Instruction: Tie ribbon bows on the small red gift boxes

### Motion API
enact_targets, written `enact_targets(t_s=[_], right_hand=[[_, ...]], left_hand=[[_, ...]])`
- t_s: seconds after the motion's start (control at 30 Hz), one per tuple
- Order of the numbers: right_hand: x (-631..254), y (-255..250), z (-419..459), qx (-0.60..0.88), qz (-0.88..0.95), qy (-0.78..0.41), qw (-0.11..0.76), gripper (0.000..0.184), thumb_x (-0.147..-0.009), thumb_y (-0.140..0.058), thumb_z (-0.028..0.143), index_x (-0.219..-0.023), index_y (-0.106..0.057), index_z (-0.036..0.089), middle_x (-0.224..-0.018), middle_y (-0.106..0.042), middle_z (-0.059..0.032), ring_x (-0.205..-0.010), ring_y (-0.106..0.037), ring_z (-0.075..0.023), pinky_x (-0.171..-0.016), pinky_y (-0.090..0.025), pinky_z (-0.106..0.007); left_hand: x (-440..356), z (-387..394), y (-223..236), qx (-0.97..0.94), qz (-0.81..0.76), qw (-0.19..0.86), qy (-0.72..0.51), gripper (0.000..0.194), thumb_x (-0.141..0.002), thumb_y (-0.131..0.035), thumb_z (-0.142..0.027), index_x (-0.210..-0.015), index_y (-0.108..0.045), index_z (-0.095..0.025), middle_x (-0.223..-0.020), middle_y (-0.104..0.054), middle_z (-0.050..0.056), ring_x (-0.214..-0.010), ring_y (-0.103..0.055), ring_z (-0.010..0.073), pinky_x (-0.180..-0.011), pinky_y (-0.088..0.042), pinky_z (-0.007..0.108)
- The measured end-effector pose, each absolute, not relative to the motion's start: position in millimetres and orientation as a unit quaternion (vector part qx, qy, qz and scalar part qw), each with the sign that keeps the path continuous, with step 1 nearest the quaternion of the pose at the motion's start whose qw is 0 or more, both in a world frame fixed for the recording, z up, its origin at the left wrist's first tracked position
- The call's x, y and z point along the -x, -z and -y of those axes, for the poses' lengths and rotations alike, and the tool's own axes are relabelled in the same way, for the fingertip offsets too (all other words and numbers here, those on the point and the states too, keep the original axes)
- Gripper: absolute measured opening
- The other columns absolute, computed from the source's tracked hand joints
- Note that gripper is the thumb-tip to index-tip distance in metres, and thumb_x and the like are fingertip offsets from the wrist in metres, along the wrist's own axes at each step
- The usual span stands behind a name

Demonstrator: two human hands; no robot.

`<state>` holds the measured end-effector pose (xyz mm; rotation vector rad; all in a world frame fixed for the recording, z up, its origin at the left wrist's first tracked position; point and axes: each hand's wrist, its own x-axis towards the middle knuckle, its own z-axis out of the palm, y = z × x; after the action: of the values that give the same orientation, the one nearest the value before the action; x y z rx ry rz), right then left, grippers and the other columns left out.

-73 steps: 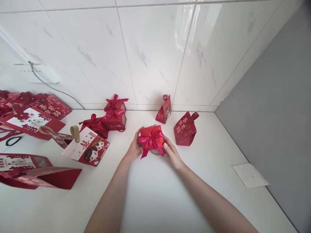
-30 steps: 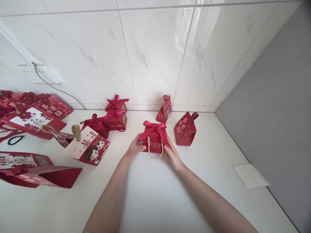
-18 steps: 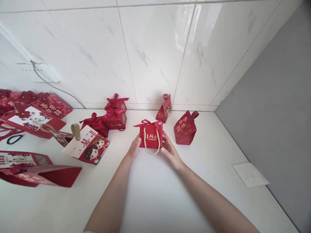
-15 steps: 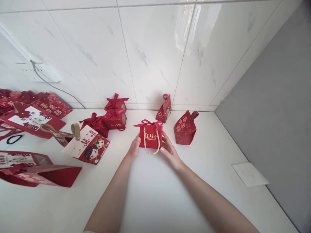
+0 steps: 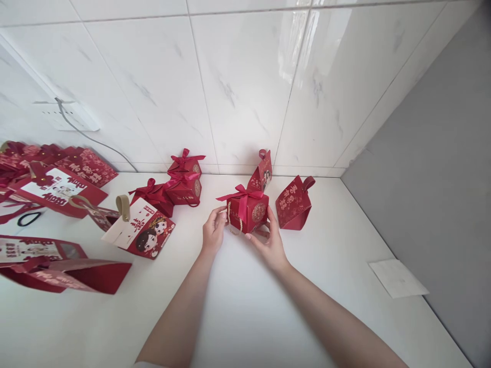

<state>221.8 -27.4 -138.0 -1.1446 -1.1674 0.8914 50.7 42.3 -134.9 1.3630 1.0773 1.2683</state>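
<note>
A small red gift box point(image 5: 250, 213) with a pink ribbon bow and a gold rope handle stands upright on the white counter point(image 5: 238, 306), one corner turned toward me. My left hand point(image 5: 213, 232) pinches the rope handle at the box's left side. My right hand point(image 5: 268, 240) cups the box's right side and lower front, fingers curled on it.
Two red pouch-shaped boxes point(image 5: 294, 202) point(image 5: 263, 174) stand just right of and behind it. Three ribboned red boxes point(image 5: 180, 184) sit to the left. Flat red bags and cards point(image 5: 140, 230) cover the far left. A white paper point(image 5: 398, 277) lies right, by a grey wall.
The box was tipped with its bow facing me, then set upright and pushed back. Since half a second ago it has turned so a corner faces me, and my left hand moved onto the rope handle.
</note>
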Motion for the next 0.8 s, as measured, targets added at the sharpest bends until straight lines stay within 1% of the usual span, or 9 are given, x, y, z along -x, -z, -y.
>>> enact_targets(t_s=[0.07,0.1,0.17,0.23,0.33,0.4,0.47,0.63,0.8], right_hand=[[-222.4,139.9,26.6,0.505,0.517,-0.346,0.598,0.101,-0.078,-0.071,0.044,-0.152,-0.003,0.03,-0.151,-0.028,-0.0127,-0.126,-0.045,-0.0303,-0.096,-0.049,-0.048],[-223.0,139.9,26.7,0.508,0.528,-0.325,0.598,0.1,-0.079,-0.07,0.044,-0.152,-0.004,0.029,-0.151,-0.027,-0.0125,-0.127,-0.045,-0.0304,-0.096,-0.05,-0.048],[-224.0,138.0,28.4,0.502,0.561,-0.294,0.589,0.093,-0.081,-0.067,0.042,-0.152,-0.009,0.029,-0.153,-0.024,-0.0111,-0.13,-0.042,-0.0303,-0.096,-0.05,-0.046],[-224.1,134.8,31.6,0.485,0.597,-0.287,0.571,0.083,-0.085,-0.063,0.04,-0.151,-0.014,0.029,-0.155,-0.023,-0.0085,-0.134,-0.038,-0.0299,-0.097,-0.05,-0.045],[-223.2,131.2,35.5,0.459,0.619,-0.314,0.555,0.073,-0.089,-0.058,0.038,-0.15,-0.02,0.03,-0.154,-0.025,-0.0062,-0.137,-0.034,-0.0288,-0.097,-0.05,-0.044],[-222.9,130.8,35.3,0.452,0.608,-0.348,0.553,0.068,-0.09,-0.057,0.037,-0.148,-0.023,0.031,-0.152,-0.03,-0.006,-0.135,-0.038,-0.0278,-0.096,-0.051,-0.043],[-223.5,131.9,33.1,0.45,0.591,-0.384,0.549,0.064,-0.091,-0.056,0.038,-0.147,-0.026,0.033,-0.151,-0.034,-0.0054,-0.131,-0.043,-0.0266,-0.094,-0.053,-0.042],[-226.4,135.5,27.1,0.444,0.565,-0.433,0.544,0.062,-0.091,-0.056,0.041,-0.146,-0.03,0.035,-0.151,-0.035,-0.0038,-0.126,-0.048,-0.0257,-0.095,-0.051,-0.04],[-227.4,137.9,25.6,0.45,0.547,-0.457,0.538,0.064,-0.09,-0.057,0.043,-0.147,-0.028,0.037,-0.144,-0.045,-0.0039,-0.118,-0.056,-0.0248,-0.096,-0.049,-0.042]], left_hand=[[-51.5,-40.0,134.5,-0.591,-0.392,0.484,-0.513,0.058,-0.087,-0.048,-0.057,-0.13,-0.053,-0.018,-0.129,-0.06,0.012,-0.118,-0.056,0.0288,-0.094,-0.048,0.04],[-51.9,-39.2,134.5,-0.615,-0.367,0.488,-0.5,0.063,-0.086,-0.049,-0.057,-0.135,-0.048,-0.018,-0.135,-0.055,0.013,-0.124,-0.051,0.03,-0.099,-0.045,0.042],[-52.7,-39.0,134.7,-0.65,-0.344,0.488,-0.47,0.072,-0.082,-0.059,-0.054,-0.141,-0.04,-0.019,-0.142,-0.047,0.013,-0.13,-0.045,0.0315,-0.105,-0.04,0.043],[-53.4,-40.9,134.7,-0.646,-0.363,0.484,-0.466,0.074,-0.079,-0.065,-0.048,-0.143,-0.038,-0.021,-0.142,-0.048,0.012,-0.129,-0.046,0.0308,-0.107,-0.039,0.042],[-52.8,-46.7,135.6,-0.581,-0.405,0.491,-0.507,0.064,-0.082,-0.063,-0.046,-0.137,-0.045,-0.02,-0.135,-0.056,0.01,-0.125,-0.051,0.0286,-0.106,-0.04,0.04],[-51.3,-50.7,137.5,-0.543,-0.422,0.499,-0.527,0.058,-0.082,-0.061,-0.048,-0.131,-0.051,-0.018,-0.131,-0.059,0.01,-0.123,-0.053,0.0288,-0.105,-0.041,0.04],[-49.7,-53.3,140.4,-0.525,-0.431,0.505,-0.532,0.056,-0.084,-0.057,-0.052,-0.127,-0.055,-0.015,-0.127,-0.062,0.012,-0.121,-0.055,0.0295,-0.104,-0.042,0.042],[-48.1,-53.9,145.4,-0.542,-0.428,0.498,-0.525,0.056,-0.088,-0.048,-0.054,-0.126,-0.057,-0.014,-0.129,-0.061,0.011,-0.124,-0.052,0.0284,-0.106,-0.039,0.042],[-47.8,-53.0,143.0,-0.558,-0.441,0.486,-0.508,0.055,-0.088,-0.048,-0.054,-0.127,-0.055,-0.016,-0.127,-0.062,0.011,-0.12,-0.055,0.0277,-0.103,-0.041,0.041]])
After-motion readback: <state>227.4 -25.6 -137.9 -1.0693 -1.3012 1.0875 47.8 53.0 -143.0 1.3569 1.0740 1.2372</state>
